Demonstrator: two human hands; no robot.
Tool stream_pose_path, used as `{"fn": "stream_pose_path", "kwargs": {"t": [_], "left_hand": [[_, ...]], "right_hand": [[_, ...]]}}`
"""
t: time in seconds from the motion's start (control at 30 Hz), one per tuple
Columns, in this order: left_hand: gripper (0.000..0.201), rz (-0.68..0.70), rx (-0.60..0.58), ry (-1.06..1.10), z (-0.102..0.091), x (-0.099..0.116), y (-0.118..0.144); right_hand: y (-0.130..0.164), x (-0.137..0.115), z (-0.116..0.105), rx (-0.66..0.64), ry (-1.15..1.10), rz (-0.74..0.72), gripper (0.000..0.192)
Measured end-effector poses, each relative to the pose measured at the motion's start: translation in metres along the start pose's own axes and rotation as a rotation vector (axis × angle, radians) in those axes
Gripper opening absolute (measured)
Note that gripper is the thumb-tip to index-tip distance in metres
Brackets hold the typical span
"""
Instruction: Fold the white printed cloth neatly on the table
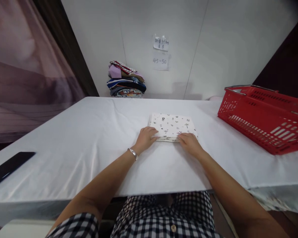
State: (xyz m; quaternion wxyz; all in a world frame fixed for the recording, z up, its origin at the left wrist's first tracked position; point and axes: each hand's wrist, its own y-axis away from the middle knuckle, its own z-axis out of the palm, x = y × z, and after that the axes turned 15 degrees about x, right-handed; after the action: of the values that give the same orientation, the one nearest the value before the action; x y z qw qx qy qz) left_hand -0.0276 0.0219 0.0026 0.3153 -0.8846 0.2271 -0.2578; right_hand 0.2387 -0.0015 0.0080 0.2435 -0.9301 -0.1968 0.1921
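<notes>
A white cloth with a small dark print lies folded into a flat, layered rectangle on the table. My left hand, with a silver bracelet at the wrist, holds its front left corner, fingers on top and the thumb at the front edge. Toward the front right corner, my right hand grips the same edge, fingers over the top layer. The undersides of both hands are hidden, and the folded layers show between them along the front edge.
White fabric covers the table. A red plastic basket stands at the right and a black flat object lies at the left edge. Behind the far edge rises a stack of folded fabrics, beside a wall with paper notes.
</notes>
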Motion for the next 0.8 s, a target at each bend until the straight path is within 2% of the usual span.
{"fn": "stream_pose_path", "kwargs": {"t": [0.17, 0.37, 0.6, 0.8], "left_hand": [[0.021, 0.053, -0.063, 0.024, 0.010, -0.003, 0.002], [0.025, 0.064, -0.059, 0.035, 0.011, -0.005, 0.002], [0.027, 0.069, -0.041, 0.056, 0.011, -0.005, 0.000], [0.029, 0.080, -0.049, 0.019, 0.008, -0.004, -0.002]], "right_hand": [[-0.014, -0.004, 0.010, -0.032, -0.044, -0.006, 0.024], [-0.007, -0.001, 0.022, 0.074, -0.125, 0.045, 0.024], [-0.003, 0.002, 0.022, 0.123, -0.221, 0.046, 0.022], [-0.002, 0.004, 0.022, 0.110, -0.228, 0.001, 0.025]]}}
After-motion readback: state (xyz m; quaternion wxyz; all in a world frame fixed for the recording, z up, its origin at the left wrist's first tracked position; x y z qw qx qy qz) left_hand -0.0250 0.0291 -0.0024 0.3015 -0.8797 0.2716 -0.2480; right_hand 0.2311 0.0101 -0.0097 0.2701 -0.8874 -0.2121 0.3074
